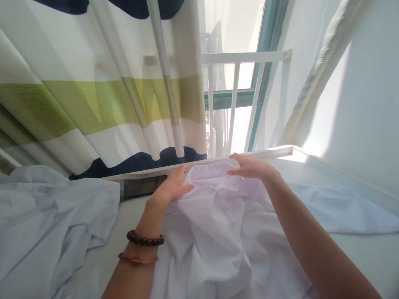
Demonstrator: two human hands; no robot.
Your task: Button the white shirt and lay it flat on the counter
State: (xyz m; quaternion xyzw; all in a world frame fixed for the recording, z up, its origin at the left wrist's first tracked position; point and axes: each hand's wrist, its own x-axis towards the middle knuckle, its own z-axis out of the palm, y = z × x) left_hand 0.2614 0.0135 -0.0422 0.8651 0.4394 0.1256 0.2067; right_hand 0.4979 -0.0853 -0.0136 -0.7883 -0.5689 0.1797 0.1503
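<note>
A white collared garment (pixel 215 224), with its collar at the far end, is spread in loose folds on a pale surface in front of me. My left hand (pixel 173 185) is at the left side of the collar, thumb and fingers apart, resting on the cloth's edge. My right hand (pixel 251 166) reaches to the right side of the collar, its thumb over the fabric and its fingers stretched towards the white ledge behind. Neither hand visibly grips the cloth. A beaded bracelet and a copper-coloured bangle circle my left wrist.
Left of my left hand lies a dark, flat, phone-like object (pixel 143 187), partly blurred out. Crumpled pale-blue cloth (pixel 56 211) covers the left side, and another pale-blue piece (pixel 346 207) lies right. Behind stand a striped curtain (pixel 124 104) and white railing (pixel 243 58).
</note>
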